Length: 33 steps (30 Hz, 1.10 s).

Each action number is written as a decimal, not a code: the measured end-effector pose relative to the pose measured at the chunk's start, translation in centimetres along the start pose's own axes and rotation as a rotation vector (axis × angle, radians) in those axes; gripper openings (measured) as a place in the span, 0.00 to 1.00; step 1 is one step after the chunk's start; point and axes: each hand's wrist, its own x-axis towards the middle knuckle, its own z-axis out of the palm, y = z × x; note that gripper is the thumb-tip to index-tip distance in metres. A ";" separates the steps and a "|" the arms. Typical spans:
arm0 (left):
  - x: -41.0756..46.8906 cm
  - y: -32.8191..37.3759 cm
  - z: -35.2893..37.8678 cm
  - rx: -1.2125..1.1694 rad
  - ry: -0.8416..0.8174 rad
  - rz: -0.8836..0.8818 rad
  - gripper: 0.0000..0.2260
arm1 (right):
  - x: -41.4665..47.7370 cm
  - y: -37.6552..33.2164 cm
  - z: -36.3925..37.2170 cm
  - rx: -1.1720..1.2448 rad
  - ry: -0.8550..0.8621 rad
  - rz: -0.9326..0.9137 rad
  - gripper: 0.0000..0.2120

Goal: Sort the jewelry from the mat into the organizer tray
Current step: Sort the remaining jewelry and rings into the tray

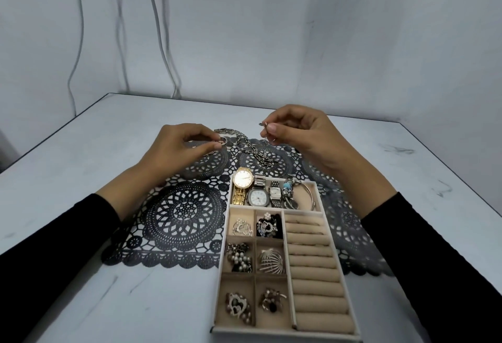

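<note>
A beige organizer tray [287, 264] lies on a black lace mat [184, 215]. Its top compartment holds a gold watch [242, 179], two silver watches [258, 196], a beaded bracelet and a bangle. Small compartments hold brooches and earrings; the ring rolls [315, 274] fill the right side. A silver chain [250, 144] lies on the mat's far part, between my hands. My left hand [184, 144] pinches a small ring [223, 140] just above the mat. My right hand [296, 130] is raised and pinches another small silver piece [266, 125] at its fingertips.
The mat sits on a white marbled table [95, 152] that ends at a pale wall. White cables [163, 30] hang down the wall behind the table's far left. Both my forearms wear black sleeves.
</note>
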 end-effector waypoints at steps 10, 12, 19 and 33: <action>-4.4 2.8 -0.5 -0.065 -0.003 0.037 0.09 | -3.9 -1.4 0.9 -0.072 -0.058 -0.004 0.08; -5.2 3.4 -0.3 -0.071 0.006 0.054 0.09 | -4.6 -1.4 1.0 -0.070 -0.056 0.000 0.09; -7.8 4.9 -0.2 -0.090 -0.017 0.102 0.09 | -7.4 -2.0 1.4 -0.128 -0.075 0.015 0.07; -9.8 6.1 0.3 -0.046 -0.052 0.241 0.09 | -10.3 -2.4 2.6 -0.334 -0.296 0.116 0.09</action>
